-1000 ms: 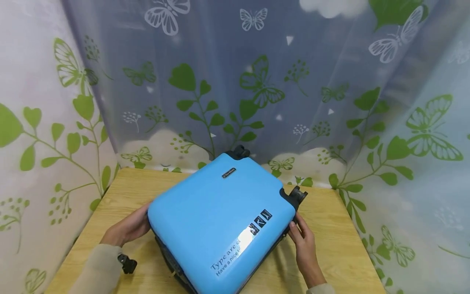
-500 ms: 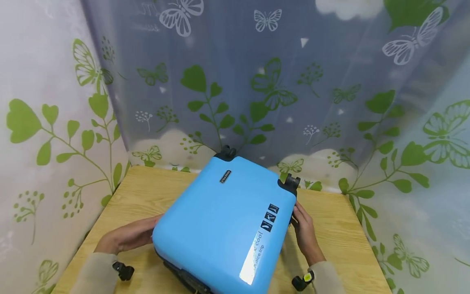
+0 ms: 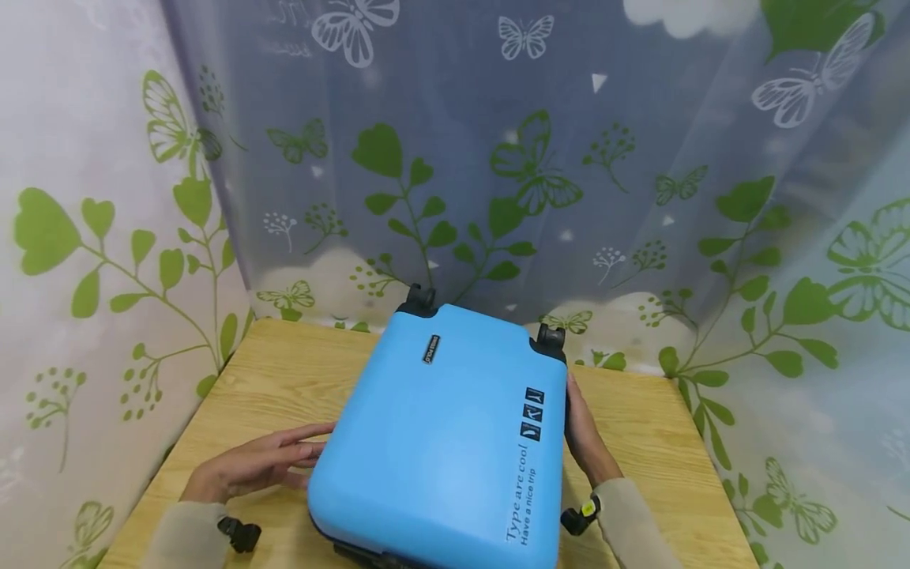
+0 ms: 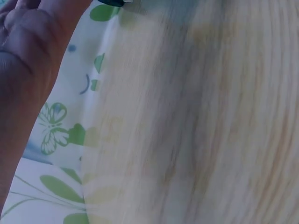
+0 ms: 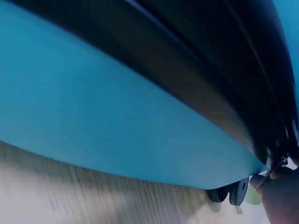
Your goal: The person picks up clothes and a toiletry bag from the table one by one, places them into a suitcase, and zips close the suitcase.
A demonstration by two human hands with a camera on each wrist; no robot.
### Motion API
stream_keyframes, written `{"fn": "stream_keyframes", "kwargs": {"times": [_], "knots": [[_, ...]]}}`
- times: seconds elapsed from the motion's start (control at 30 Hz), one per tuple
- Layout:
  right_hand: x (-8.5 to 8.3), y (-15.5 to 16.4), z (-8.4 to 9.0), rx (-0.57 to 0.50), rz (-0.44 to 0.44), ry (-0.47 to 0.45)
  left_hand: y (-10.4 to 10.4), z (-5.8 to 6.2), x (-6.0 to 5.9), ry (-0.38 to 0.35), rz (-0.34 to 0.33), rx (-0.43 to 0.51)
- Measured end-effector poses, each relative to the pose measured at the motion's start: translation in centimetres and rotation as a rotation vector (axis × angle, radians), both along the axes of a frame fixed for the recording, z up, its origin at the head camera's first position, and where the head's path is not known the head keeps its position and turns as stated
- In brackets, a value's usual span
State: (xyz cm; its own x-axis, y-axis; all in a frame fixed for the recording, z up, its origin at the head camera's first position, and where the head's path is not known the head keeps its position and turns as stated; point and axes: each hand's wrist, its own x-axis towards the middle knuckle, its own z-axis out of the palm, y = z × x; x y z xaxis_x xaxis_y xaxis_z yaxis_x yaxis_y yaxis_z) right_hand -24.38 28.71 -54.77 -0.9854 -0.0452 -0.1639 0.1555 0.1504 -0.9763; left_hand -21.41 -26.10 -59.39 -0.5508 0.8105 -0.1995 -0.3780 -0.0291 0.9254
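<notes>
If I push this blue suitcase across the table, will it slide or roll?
Likely slides: the blue suitcase lies flat on the wooden table, its wheels off the wood. The glossy hard shell looks stiff and probably slippery.

Soft, even daylight filters through the sheer curtain (image 3: 498, 158) in the upper half of the head view, leaving the blue suitcase (image 3: 441, 442) with a pale sheen at lower centre and only faint shadows on the wooden table (image 3: 284, 371); the wide lens bends the frame's edges. The left wrist view is bright but smeared by motion blur across the wood grain, the left hand (image 4: 23, 60) a soft shape at upper left. The right wrist view is dim and out of focus, the suitcase's dark seam running diagonally across it.
</notes>
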Motion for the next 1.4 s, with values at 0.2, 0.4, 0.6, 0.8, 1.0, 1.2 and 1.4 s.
{"fn": "stream_keyframes", "kwargs": {"times": [0.2,0.4,0.6,0.8,1.0,1.2,1.4], "knots": [[1.8,-0.1,0.3,0.066,-0.046,0.022,2.4,0.7,-1.2,0.078,0.068,-0.087],[5.0,-1.0,0.6,0.082,-0.054,0.040,4.0,1.8,-2.0,0.102,0.095,-0.157],[9.0,-2.0,1.3,0.007,-0.050,-0.146,5.2,2.8,-2.4,0.129,0.090,-0.171],[11.2,-3.2,1.4,-0.096,0.019,-0.140,5.9,3.0,-2.5,0.117,0.071,-0.135],[11.1,-3.2,1.4,-0.114,0.035,-0.101,5.8,2.5,-2.8,0.118,0.085,-0.185],[10.9,-2.7,1.4,-0.113,0.041,-0.074,6.4,1.1,-5.8,0.223,0.286,-0.383],[10.4,-3.1,1.4,-0.067,0.054,-0.056,7.7,1.1,-8.7,0.145,0.304,-0.389]]}}
